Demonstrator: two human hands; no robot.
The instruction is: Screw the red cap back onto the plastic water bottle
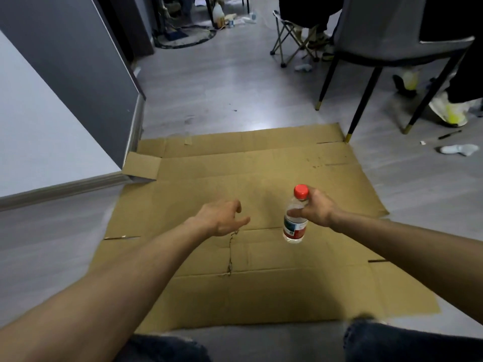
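A small clear plastic water bottle [294, 226] with a red and green label stands upright over the flattened cardboard [261, 291]. The red cap [300, 192] sits on its neck. My right hand [317, 210] grips the bottle around its upper part, just below the cap, thumb across the front. My left hand [222, 218] hovers to the left of the bottle, apart from it, fingers loosely curled and holding nothing.
A grey wall corner [78, 100] rises at the left. A grey chair with black legs [366, 100] stands at the back right beside a folding stool [290, 37]. A white sock [457, 149] and a pen [449, 134] lie on the floor at the right. My knees fill the bottom edge.
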